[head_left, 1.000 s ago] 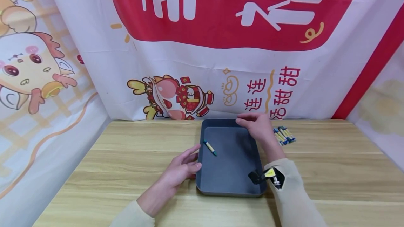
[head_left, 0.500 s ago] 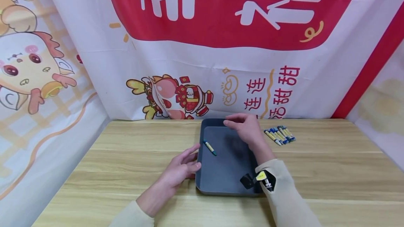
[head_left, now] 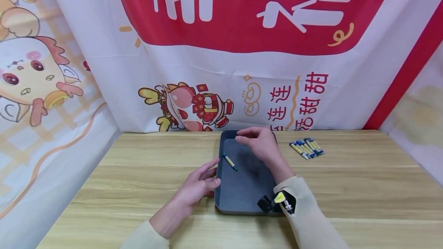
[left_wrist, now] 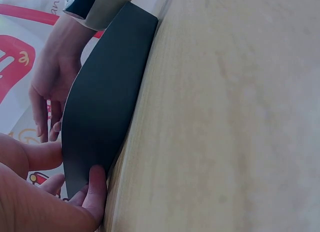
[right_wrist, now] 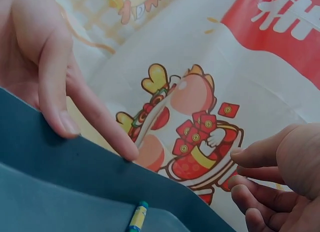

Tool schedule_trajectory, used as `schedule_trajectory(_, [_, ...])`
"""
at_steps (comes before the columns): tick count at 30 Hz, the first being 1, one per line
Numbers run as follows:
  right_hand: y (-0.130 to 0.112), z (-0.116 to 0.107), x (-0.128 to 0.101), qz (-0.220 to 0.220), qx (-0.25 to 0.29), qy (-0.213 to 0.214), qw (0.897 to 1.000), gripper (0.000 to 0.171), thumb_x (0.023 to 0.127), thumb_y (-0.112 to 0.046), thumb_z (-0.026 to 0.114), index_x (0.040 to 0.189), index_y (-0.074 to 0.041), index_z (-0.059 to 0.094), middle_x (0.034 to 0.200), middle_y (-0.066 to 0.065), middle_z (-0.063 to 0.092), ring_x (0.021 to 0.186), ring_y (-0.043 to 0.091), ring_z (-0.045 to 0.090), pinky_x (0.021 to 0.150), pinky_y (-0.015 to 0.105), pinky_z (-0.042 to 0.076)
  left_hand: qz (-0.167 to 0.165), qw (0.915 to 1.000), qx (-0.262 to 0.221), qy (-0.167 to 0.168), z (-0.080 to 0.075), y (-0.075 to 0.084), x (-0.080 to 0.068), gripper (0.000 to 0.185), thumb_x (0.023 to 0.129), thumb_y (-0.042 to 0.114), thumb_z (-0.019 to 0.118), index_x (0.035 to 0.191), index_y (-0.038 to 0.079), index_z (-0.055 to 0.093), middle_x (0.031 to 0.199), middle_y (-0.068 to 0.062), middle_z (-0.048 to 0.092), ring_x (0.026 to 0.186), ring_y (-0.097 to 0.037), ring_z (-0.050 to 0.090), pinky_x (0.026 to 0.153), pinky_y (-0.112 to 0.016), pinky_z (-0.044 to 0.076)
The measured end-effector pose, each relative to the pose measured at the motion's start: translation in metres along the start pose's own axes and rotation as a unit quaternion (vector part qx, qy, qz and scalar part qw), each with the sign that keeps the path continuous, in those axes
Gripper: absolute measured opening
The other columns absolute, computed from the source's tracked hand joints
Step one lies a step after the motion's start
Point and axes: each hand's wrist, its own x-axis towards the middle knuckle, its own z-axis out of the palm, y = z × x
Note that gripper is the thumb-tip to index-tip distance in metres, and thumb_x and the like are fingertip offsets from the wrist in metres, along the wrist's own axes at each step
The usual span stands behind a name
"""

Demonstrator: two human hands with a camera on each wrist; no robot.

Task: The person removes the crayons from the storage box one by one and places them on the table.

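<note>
a crayon (head_left: 230, 161) is seen in a grey tray (head_left: 242, 195), steadied by the open left hand (head_left: 199, 183), under the empty, loosely curled right hand (head_left: 260, 143).

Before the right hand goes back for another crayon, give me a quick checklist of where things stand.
1. Right hand holds nothing: ok, its fingers are loosely curled above the tray.
2. Left hand steadies the tray: ok, its fingers touch the tray's left wall.
3. A crayon lies inside the tray: ok, near the left wall.
4. More crayons wait on the table: ok, bunched to the right of the tray.
5. How many crayons are in the bunch: cannot tell, too small.
</note>
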Motion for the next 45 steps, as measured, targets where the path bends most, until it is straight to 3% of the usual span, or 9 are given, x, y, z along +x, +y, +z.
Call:
schedule_trajectory(11, [-0.005,0.013,-0.003,-0.016,-0.018,-0.009,1.0,0.026,0.096,-0.026,0.08,0.12,-0.016,0.081,0.12,0.004,0.079,0.106,0.024,0.068,0.093,0.039,0.055,-0.001,1.0,-0.001,0.001,0.0,0.0,0.001,0.064,0.104,0.011,0.064,0.163,0.028,0.044,0.168,-0.02,0.043,0.145,-0.037,0.055,0.104,-0.044,0.056])
schedule_trajectory(30, [0.006,0.023,-0.002,0.024,-0.05,-0.031,0.998,0.023,0.096,-0.025,0.081,0.118,-0.02,0.082,0.117,0.003,0.078,0.103,0.024,0.068,0.094,0.042,0.055,0.002,1.0,0.0,0.005,0.001,0.0,0.001,0.064,0.104,0.012,0.065,0.163,0.027,0.045,0.167,-0.02,0.043,0.145,-0.037,0.055,0.106,-0.046,0.056])
schedule_trajectory(38, [0.011,0.028,0.002,0.057,-0.06,-0.04,0.996,0.022,0.095,-0.021,0.082,0.116,-0.017,0.083,0.116,0.003,0.079,0.112,0.026,0.068,0.107,0.05,0.052,0.003,1.0,0.0,0.006,0.001,0.0,0.0,0.064,0.104,0.011,0.064,0.163,0.027,0.045,0.167,-0.021,0.044,0.145,-0.037,0.056,0.104,-0.044,0.057])
schedule_trajectory(45, [0.016,0.034,0.003,0.078,-0.084,-0.053,0.992,0.018,0.092,-0.019,0.084,0.11,-0.018,0.084,0.112,0.004,0.078,0.104,0.025,0.067,0.099,0.046,0.053,0.005,0.9999,-0.009,0.003,0.001,0.0,0.0,0.064,0.104,0.008,0.063,0.163,0.025,0.045,0.166,-0.021,0.045,0.143,-0.036,0.057,0.101,-0.042,0.058])
